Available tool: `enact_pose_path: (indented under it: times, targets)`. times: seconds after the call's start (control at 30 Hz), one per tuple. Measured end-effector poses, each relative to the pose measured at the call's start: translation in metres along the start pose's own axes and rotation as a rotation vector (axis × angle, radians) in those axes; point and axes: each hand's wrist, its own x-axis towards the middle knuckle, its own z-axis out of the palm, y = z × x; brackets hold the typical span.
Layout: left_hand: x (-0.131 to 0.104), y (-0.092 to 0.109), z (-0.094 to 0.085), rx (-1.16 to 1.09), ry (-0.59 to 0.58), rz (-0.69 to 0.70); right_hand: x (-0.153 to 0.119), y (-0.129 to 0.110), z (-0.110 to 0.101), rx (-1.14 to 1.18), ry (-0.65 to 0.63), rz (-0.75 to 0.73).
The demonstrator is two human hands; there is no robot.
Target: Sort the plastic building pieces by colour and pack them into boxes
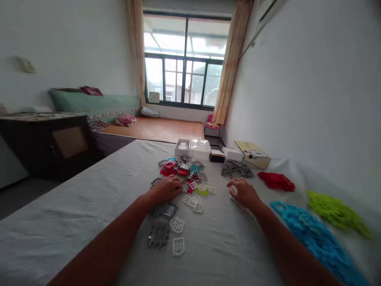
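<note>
1. Pieces in play: mixed pile [183,167] of grey, red and teal toothed parts, mid-cloth, with loose white lattice pieces [192,200] scattered at its near side. All lie on pale cloth [119,182].
2. Left hand [167,188]: at the pile's near-left edge, fingers curled down. Can't tell if they're clamped on a part or just touching.
3. Right hand [244,192]: off to the right of the pile, fingers bent, over a white item [244,207] on the cloth. Grip mostly hidden; can't tell if it's clamped on anything.
4. Single-colour heaps on the right: grey heap [237,169], red heap [276,181], lime heap [337,214], blue heap [315,234]. Looks like handling by colour, my read.
5. Technique: lift 1 part at a time by an outer edge. Teeth probably snag neighbours, so shake free before carrying.
6. Take loose white pieces first; they lie flat, so slide a fingertip under a rim rather than pinch the face.
7. Watch the right forearm: it passes close to the blue heap and could drag parts. Keep the elbow high.
</note>
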Motion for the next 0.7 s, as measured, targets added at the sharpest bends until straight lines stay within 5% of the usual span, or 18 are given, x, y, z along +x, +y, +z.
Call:
enact_pose_path:
  times: [0.2,0.33,0.7]
  targets:
    - [-0.001,0.0,0.002,-0.012,0.012,-0.011,-0.008,-0.071,0.01,0.37,-0.024,-0.308]
    - [-0.002,0.0,0.001,-0.025,0.027,-0.013,-0.016,-0.107,0.012,0.39,-0.109,-0.451]
    - [-0.002,-0.001,0.002,-0.043,0.02,-0.009,-0.018,-0.101,0.011,0.312,-0.095,-0.408]
